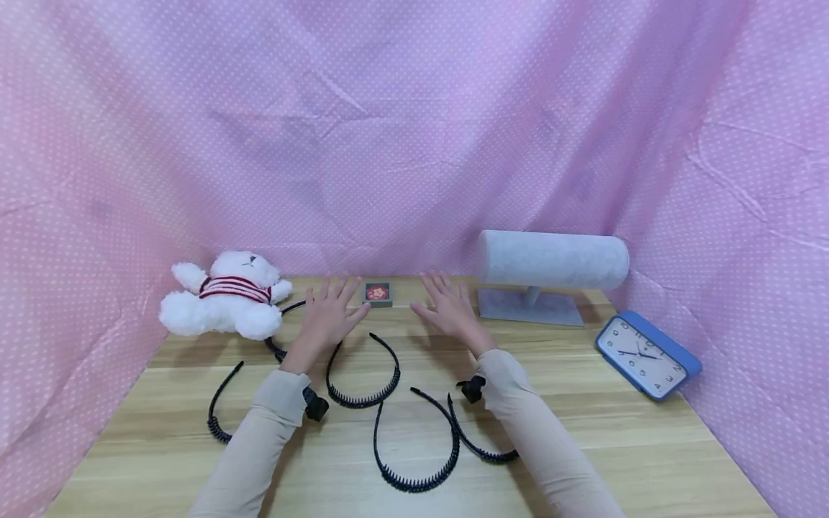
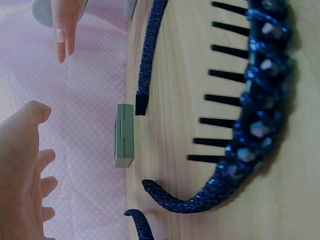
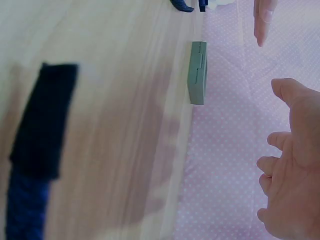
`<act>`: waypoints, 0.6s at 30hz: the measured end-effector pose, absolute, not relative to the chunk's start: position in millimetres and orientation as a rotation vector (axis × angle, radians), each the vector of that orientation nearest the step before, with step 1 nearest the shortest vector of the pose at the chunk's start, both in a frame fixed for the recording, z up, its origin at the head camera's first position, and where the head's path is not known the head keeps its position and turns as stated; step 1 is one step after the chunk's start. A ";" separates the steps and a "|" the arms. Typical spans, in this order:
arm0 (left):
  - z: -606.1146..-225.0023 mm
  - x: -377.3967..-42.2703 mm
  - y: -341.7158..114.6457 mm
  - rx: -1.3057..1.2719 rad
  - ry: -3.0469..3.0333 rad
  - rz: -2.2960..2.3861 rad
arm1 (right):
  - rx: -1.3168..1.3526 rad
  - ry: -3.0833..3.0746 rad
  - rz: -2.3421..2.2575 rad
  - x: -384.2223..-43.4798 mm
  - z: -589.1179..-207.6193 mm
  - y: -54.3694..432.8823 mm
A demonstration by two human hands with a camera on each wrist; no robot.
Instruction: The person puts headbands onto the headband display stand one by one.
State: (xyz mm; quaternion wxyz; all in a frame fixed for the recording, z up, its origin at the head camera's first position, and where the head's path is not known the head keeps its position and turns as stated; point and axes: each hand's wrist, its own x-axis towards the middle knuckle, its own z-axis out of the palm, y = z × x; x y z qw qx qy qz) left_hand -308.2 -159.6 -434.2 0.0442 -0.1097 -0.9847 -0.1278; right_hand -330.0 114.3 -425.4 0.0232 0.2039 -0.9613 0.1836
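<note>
Currently, both hands are empty with fingers spread apart: the left hand [image 1: 328, 309] is raised just left of the small box [image 1: 378, 295], the right hand [image 1: 450, 311] to its right. Five black hairbands lie about the box. The middle hairband [image 1: 363, 403], on the person's side of the box, meets one end of the front hairband [image 1: 417, 487], farther from the box; that one meets the right hairband [image 1: 488, 457], off to the box's near right. Lifting one could drag its neighbour, since the comb teeth may snag. Left of the box, the back hairband [image 1: 275, 349] is partly hidden beside the teddy bear [image 1: 227, 302], so a blind grab might miss or pull at the fur. The side hairband [image 1: 216, 429], to the box's near left, runs behind the left sleeve [image 1: 259, 432]; a low arm could sweep it away. Right of the box, a wide swing of the right hand might knock the padded stand [image 1: 553, 260] over.
</note>
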 end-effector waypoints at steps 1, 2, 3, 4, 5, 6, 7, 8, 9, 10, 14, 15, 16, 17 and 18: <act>-434.3 -308.6 -159.8 -0.334 -3.013 -0.390 | 0.632 -2.978 0.574 -329.7 -424.2 114.0; -434.4 -309.2 -160.0 -0.334 -3.012 -0.386 | 0.636 -2.981 0.580 -329.5 -422.7 113.6; -433.5 -309.1 -159.7 -0.333 -3.012 -0.387 | 0.641 -2.983 0.580 -329.3 -420.9 113.3; -432.6 -309.1 -159.6 -0.334 -3.009 -0.384 | 0.650 -2.987 0.568 -329.4 -418.8 113.0; -431.5 -309.1 -159.4 -0.332 -3.008 -0.390 | 0.660 -2.989 0.568 -329.2 -416.5 113.1; -430.3 -309.3 -159.1 -0.333 -3.001 -0.396 | 0.673 -2.990 0.567 -329.1 -413.4 113.2; -429.0 -309.5 -158.8 -0.333 -2.993 -0.402 | 0.686 -2.989 0.570 -329.1 -409.6 113.6; -427.5 -309.8 -158.4 -0.336 -2.984 -0.403 | 0.700 -2.987 0.574 -329.2 -404.9 114.2; -425.5 -309.8 -157.7 -0.335 -2.978 -0.410 | 0.716 -2.978 0.587 -329.3 -399.8 115.3; -423.7 -310.3 -157.0 -0.335 -2.973 -0.413 | 0.729 -2.969 0.604 -329.4 -394.1 116.9; -415.4 -314.1 -150.4 -0.346 -2.948 -0.434 | 0.765 -2.922 0.686 -330.6 -366.3 127.6; -413.0 -315.6 -147.3 -0.353 -2.938 -0.447 | 0.773 -2.906 0.705 -331.3 -359.4 131.8; -411.1 -317.5 -143.9 -0.362 -2.924 -0.448 | 0.780 -2.890 0.720 -332.3 -352.2 136.5; -409.1 -319.3 -139.8 -0.371 -2.907 -0.447 | 0.785 -2.873 0.740 -333.2 -344.9 141.8; -406.8 -320.7 -135.3 -0.379 -2.893 -0.454 | 0.790 -2.852 0.760 -333.9 -337.9 148.0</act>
